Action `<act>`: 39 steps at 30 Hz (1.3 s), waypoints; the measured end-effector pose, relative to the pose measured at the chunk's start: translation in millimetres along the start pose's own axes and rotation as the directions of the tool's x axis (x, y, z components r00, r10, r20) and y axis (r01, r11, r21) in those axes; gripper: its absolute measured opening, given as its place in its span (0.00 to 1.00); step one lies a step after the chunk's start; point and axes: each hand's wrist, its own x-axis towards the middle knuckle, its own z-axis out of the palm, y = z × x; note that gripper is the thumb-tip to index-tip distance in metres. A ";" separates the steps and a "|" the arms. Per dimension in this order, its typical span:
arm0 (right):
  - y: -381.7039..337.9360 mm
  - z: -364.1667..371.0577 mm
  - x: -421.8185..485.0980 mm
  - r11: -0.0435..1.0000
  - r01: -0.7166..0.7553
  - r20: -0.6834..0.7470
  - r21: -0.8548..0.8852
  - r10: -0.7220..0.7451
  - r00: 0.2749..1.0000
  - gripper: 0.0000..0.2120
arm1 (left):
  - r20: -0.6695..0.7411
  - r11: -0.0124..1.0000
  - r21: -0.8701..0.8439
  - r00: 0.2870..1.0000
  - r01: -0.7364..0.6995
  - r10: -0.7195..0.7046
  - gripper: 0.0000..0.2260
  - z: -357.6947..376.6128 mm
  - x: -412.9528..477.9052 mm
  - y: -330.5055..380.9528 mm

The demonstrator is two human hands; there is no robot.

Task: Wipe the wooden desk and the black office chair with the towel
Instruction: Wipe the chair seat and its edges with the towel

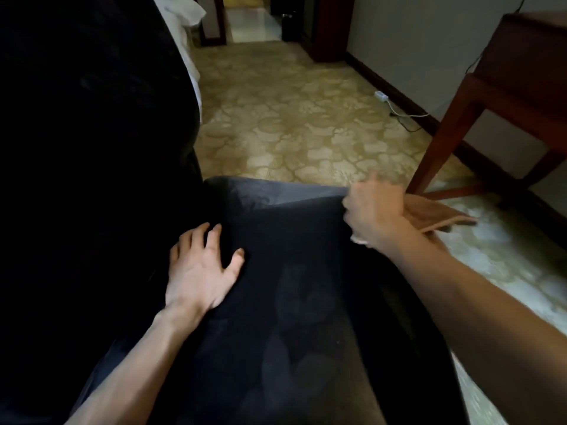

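Observation:
The black office chair (291, 302) fills the lower middle of the head view, its seat cushion facing me and its dark back rising at the left. My left hand (201, 271) lies flat on the seat near the back, fingers spread. My right hand (374, 214) grips a tan towel (435, 214) at the seat's far right corner; the towel trails off to the right over the carpet. The wooden desk (521, 81) stands at the upper right, with one slanted leg coming down just behind my right hand.
Patterned beige carpet (291, 118) stretches ahead to a doorway. A white power strip (381, 95) with its cable lies by the dark skirting board along the right wall. White bedding (187, 10) shows at the upper left behind the chair back.

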 end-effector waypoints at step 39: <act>-114.0 1.0 44.5 0.944 0.120 -0.114 0.308 -0.088 0.990 0.14 | -0.065 0.990 -0.140 0.998 -0.011 0.002 0.32 9.0 3.0 -16.0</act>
